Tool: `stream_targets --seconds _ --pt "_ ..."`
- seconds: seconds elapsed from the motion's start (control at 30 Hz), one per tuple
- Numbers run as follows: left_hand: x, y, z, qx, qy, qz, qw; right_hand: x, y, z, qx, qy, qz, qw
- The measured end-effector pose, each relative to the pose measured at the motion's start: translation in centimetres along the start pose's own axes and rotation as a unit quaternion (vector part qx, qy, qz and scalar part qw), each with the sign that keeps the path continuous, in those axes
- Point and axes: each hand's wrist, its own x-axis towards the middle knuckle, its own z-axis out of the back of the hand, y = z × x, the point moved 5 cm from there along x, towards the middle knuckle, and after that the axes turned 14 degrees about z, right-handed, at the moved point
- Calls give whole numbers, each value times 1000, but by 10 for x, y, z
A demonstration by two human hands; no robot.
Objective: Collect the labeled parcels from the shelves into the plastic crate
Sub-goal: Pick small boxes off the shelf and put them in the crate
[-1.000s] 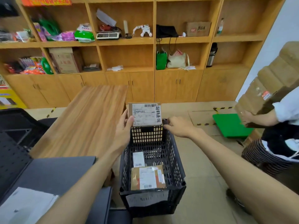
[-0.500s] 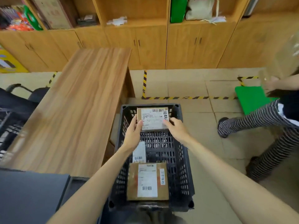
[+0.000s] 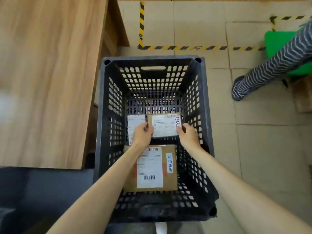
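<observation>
A small brown parcel (image 3: 164, 125) with a white shipping label is held low inside the black plastic crate (image 3: 152, 59), over the middle of its floor. Its left edge is pinched by the left hand (image 3: 141, 135) and its right edge by the right hand (image 3: 188, 135), with the thumbs laid on the label face and the other fingers curled underneath. The parcel is kept label-up and roughly level, and a barcode and a strip of handwritten characters can be read on its right side. Whether its underside is touching the crate floor cannot be told.

Two more items are seen in the crate. A larger brown parcel (image 3: 152, 168) is laid flat at the near end, label up, with a white tag of handwritten characters stuck along its right side; part of it is covered by the left forearm. A flat white-labelled packet (image 3: 135, 124) is placed against the left wall, just beside the held parcel and partly hidden by the left hand.

The crate is set on a pale tiled floor (image 3: 261, 149), with its left side close to a wooden table (image 3: 47, 73). A dark grey surface (image 3: 42, 191) is seen at the near left. Yellow-and-black hazard tape (image 3: 185, 47) is stuck to the floor beyond the far end of the crate. At the far right, a green mat (image 3: 278, 41) is partly crossed by another person's leg in striped trousers (image 3: 270, 65), well apart from the crate
</observation>
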Motion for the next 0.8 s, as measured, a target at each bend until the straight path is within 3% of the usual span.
stream_targets --seconds 0.3,0.57,0.7,0.8 --pt "33 24 -4 132 -83 18 988 4 -42 -42 -12 3 -42 999" --pt "20 15 8 163 -84 6 983 6 -20 -31 -75 31 -35 996" --pt "-15 -22 39 205 -102 -45 972 6 47 1 -163 53 74 982" --pt "-60 -71 75 257 -155 -128 945 2 124 33 -260 62 209 941"
